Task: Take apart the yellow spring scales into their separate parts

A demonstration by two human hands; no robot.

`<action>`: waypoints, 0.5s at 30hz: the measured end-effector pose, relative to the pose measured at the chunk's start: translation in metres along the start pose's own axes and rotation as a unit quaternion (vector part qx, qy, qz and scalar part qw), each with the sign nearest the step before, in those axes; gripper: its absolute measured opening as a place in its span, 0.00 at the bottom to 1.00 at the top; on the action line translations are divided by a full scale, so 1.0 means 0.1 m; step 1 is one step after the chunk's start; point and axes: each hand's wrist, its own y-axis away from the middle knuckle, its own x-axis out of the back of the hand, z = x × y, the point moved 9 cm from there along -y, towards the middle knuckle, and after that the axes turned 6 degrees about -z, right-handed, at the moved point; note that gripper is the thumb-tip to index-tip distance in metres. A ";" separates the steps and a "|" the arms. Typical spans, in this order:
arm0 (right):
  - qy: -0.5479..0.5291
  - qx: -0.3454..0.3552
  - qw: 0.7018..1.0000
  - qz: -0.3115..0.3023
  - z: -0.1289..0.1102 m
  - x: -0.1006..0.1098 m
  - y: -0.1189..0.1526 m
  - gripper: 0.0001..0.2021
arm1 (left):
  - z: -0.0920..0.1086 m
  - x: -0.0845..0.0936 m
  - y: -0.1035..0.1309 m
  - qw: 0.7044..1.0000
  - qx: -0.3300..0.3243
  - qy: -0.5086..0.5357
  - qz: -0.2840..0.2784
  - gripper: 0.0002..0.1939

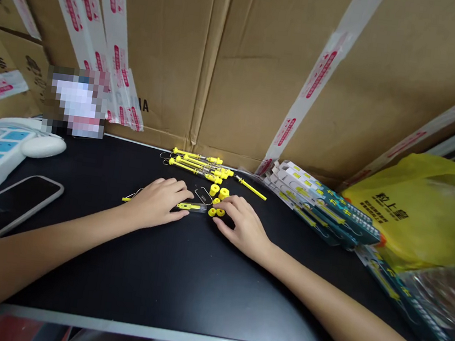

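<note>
Left hand [161,201] palm down over a slim yellow tool [185,206] with a clear end; thumb and forefinger parted to either side, grip beneath the palm cannot be told. Right hand [245,225]: thumb and forefinger spread about yellow caps [223,193]. With caps as clock centre: tool at 9, right hand at 4, yellow rods [201,166] at 11 (wire hooks at their 9 o'clock ends), printed packs [310,200] at 3
</note>
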 end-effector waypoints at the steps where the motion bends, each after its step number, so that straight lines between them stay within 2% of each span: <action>1: -0.003 0.001 1.000 -0.003 -0.01 -0.01 0.01 0.11 | 0.01 -0.04 0.00 1.000 -0.006 0.000 -0.006 0.14; 6: -0.015 0.001 1.000 -0.020 -0.03 -0.05 0.05 0.16 | 0.13 -0.12 -0.02 0.998 -0.042 0.044 -0.018 0.12; 10: -0.031 0.013 0.999 -0.032 -0.07 -0.08 0.06 0.11 | 0.25 -0.12 0.01 0.994 -0.068 0.089 -0.015 0.12; 12: -0.049 0.015 0.998 -0.026 -0.06 -0.05 0.06 0.09 | 0.25 -0.12 0.01 0.991 -0.070 0.112 -0.011 0.14; 15: -0.080 0.008 0.997 -0.005 0.02 0.03 0.05 0.08 | 0.13 -0.10 0.01 0.990 -0.042 0.137 0.006 0.15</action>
